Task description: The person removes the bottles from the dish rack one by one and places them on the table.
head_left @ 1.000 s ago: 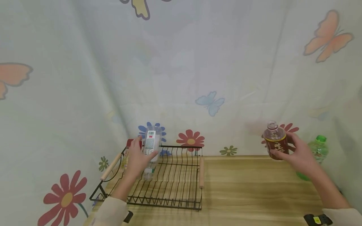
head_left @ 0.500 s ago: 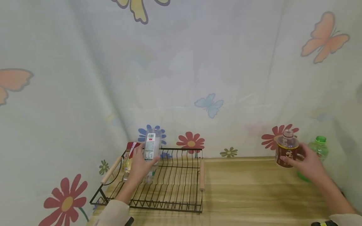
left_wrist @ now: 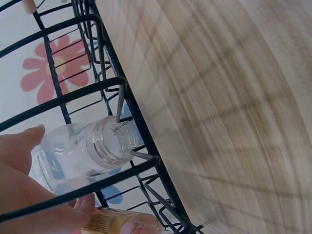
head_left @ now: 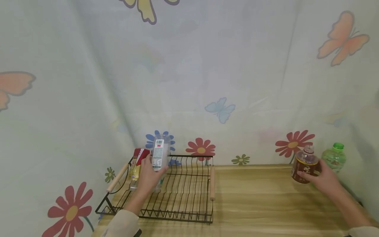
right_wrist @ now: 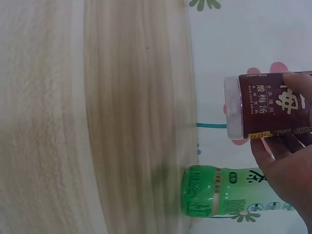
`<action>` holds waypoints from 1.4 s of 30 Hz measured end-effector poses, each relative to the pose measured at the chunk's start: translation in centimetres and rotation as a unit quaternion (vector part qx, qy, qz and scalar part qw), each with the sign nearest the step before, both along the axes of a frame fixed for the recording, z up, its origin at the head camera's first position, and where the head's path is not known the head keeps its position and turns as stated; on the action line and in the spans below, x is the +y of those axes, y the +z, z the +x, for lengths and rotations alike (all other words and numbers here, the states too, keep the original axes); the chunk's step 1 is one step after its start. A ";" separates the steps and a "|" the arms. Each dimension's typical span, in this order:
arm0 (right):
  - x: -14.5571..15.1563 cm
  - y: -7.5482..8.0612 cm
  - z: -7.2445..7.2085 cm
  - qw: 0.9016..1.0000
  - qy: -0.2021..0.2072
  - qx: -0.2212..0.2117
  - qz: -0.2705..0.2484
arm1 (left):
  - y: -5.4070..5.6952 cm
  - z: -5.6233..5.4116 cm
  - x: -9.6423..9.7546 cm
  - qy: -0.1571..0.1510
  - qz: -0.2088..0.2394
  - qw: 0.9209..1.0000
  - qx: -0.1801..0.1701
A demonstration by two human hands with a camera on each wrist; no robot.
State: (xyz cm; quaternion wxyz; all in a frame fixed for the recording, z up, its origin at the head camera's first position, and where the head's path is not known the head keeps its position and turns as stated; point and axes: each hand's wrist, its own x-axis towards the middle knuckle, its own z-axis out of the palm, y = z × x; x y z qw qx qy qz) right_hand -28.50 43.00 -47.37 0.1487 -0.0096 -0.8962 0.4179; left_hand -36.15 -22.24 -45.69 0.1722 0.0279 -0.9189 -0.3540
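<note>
My left hand (head_left: pixel 149 174) grips a clear plastic bottle (head_left: pixel 160 154) with a white label, held neck down in the black wire dish rack (head_left: pixel 189 215). In the left wrist view the bottle's threaded neck (left_wrist: pixel 114 141) sits between the rack's wires. Right beside it in the rack leans a bottle with a red and yellow label (head_left: pixel 135 171). Over at the right, my right hand (head_left: pixel 325 179) holds a plum juice bottle (head_left: pixel 305 166) with a dark red label, neck up, above the table. Its base (right_wrist: pixel 234 107) shows in the right wrist view.
A green bottle (head_left: pixel 334 159) stands upright just behind my right hand. The wood-grain table (head_left: pixel 251 197) stretches right from the rack's wooden handle (head_left: pixel 212 184). A patterned curtain (head_left: pixel 183 82) hangs along the back and sides.
My right hand has moved right and down with the plum juice bottle, closer to the table and the green bottle. The left hand has stayed almost still on the clear bottle.
</note>
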 end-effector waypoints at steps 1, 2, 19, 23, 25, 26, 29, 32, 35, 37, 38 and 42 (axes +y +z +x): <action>0.1 -0.2 -0.1 1.000 0.003 -0.006 0.000 | 0.0 0.1 0.0 0.001 0.001 1.000 -0.003; 0.0 -0.3 -0.2 1.000 0.005 -0.009 -0.001 | 0.1 0.3 -0.1 0.001 0.002 1.000 -0.005; 0.7 -3.8 -1.4 0.999 -0.002 -0.034 -0.001 | -0.3 0.1 0.0 0.009 0.000 1.000 -0.011; 0.8 -3.9 -1.6 0.999 -0.009 -0.035 0.014 | -0.3 0.1 0.2 0.013 0.012 1.000 -0.014; 0.8 -4.0 -1.6 0.999 -0.015 -0.038 0.016 | -0.2 0.1 0.4 0.016 0.015 1.000 -0.014; 0.9 -4.1 -1.6 0.999 -0.018 -0.038 0.015 | -0.3 0.1 0.4 0.015 0.017 1.000 -0.012; 1.1 -4.3 -1.6 0.999 -0.027 -0.040 0.011 | -0.2 0.1 0.6 0.013 0.014 1.000 -0.009; 1.2 -4.4 -1.6 0.999 -0.027 -0.041 0.006 | -0.1 0.2 0.7 0.012 0.008 1.000 -0.004; 1.3 -4.2 -1.6 0.999 -0.019 -0.041 0.006 | 0.0 0.2 0.8 0.016 0.008 1.000 -0.001; 1.2 -4.0 -1.7 0.999 -0.015 -0.041 0.006 | 0.1 0.3 0.8 0.017 0.009 1.000 -0.001; 1.2 -3.9 -1.8 0.999 -0.015 -0.042 0.007 | 0.1 0.3 0.8 0.017 0.010 1.000 -0.002; 1.1 -3.9 -2.1 0.999 -0.013 -0.050 0.011 | 0.1 0.3 0.6 0.019 0.013 1.000 -0.004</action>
